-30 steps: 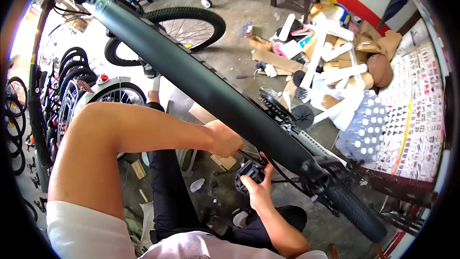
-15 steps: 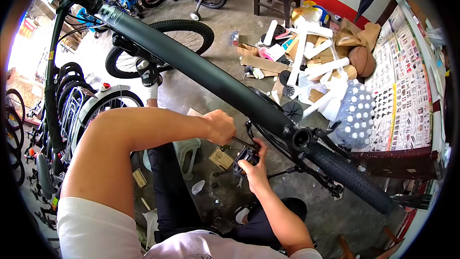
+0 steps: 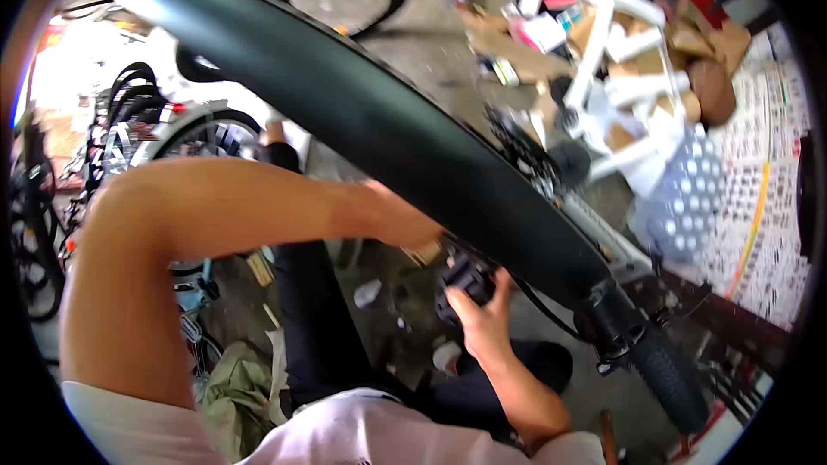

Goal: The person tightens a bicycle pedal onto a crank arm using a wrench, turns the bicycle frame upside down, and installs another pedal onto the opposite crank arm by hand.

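Note:
The dark bicycle frame tube (image 3: 370, 129) runs diagonally across the view, close to me. Under it, my right hand (image 3: 484, 320) is closed round a black pedal (image 3: 469, 284), thumb on the near side. My left hand (image 3: 401, 217) reaches in from the left, with its fingers partly hidden behind the tube and blurred. It is closed on a wrench, whose handle showed between fist and pedal a moment ago; the tube covers it now. The bicycle's knobbly tyre (image 3: 668, 379) is at lower right.
Cardboard, white foam tubes (image 3: 590, 60) and a bag of white-capped bottles (image 3: 685, 194) lie at upper right. Several bicycles (image 3: 129, 120) stand at left. A green cloth (image 3: 241, 400) lies by my left leg. Small scraps (image 3: 368, 293) dot the floor.
My view has moved closer to the bicycle, and its tube appears larger and covers part of my left hand. Both hands stay by the pedal.

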A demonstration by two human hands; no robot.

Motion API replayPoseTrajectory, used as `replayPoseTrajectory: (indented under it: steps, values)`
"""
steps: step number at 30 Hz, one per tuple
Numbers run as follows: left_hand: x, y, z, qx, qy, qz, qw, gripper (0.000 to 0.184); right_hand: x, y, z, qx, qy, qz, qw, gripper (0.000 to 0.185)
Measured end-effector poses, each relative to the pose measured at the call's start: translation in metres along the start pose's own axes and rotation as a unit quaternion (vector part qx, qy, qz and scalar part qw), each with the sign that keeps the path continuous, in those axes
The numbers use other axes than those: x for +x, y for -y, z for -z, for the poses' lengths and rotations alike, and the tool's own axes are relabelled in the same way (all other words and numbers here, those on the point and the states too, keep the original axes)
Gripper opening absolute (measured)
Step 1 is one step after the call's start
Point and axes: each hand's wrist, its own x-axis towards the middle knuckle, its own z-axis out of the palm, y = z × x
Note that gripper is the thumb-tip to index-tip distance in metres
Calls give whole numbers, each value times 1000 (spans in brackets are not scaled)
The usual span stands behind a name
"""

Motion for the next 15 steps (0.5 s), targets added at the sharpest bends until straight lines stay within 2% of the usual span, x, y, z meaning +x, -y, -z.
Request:
replayPoseTrajectory:
  steps: [1, 3, 4, 5, 6, 7, 8, 9, 12, 15]
  values:
    - [0, -1, -7, -94, -54, -25, 994, 31, -4, 6, -4, -24, -1, -4, 1000, 68]
    - [-18, 6, 13, -49, 11, 16, 999, 31, -6, 9, -10, -35, 10, 11, 999, 67]
    - [-23, -3, -10, 31, 12, 2, 999, 30, -20, -6, -6, -13, 7, 37, 999, 70]
    - [-17, -9, -18, 35, 111, 28, 993, 28, -17, -22, 1, -24, -4, 38, 999, 73]
    - [-11, -7, -16, 77, 102, 7, 992, 31, -14, -39, 8, -36, -15, 38, 998, 76]
    - [-14, -18, -8, 87, 128, 35, 987, 32, -15, -38, 7, -9, 9, 57, 998, 76]
    - [8, -6, 18, 96, 138, 48, 985, 33, 11, -12, 9, 2, 19, 84, 996, 77]
    - [5, -13, 22, 107, 134, 38, 984, 33, 8, -14, 12, -10, 18, 65, 998, 76]
    - [1, -19, 25, 128, 116, 52, 984, 39, 12, -17, 11, -10, 19, 92, 995, 75]
    - [-1, -25, 30, 141, 129, 95, 977, 37, 22, -25, 12, -3, 25, 101, 995, 75]
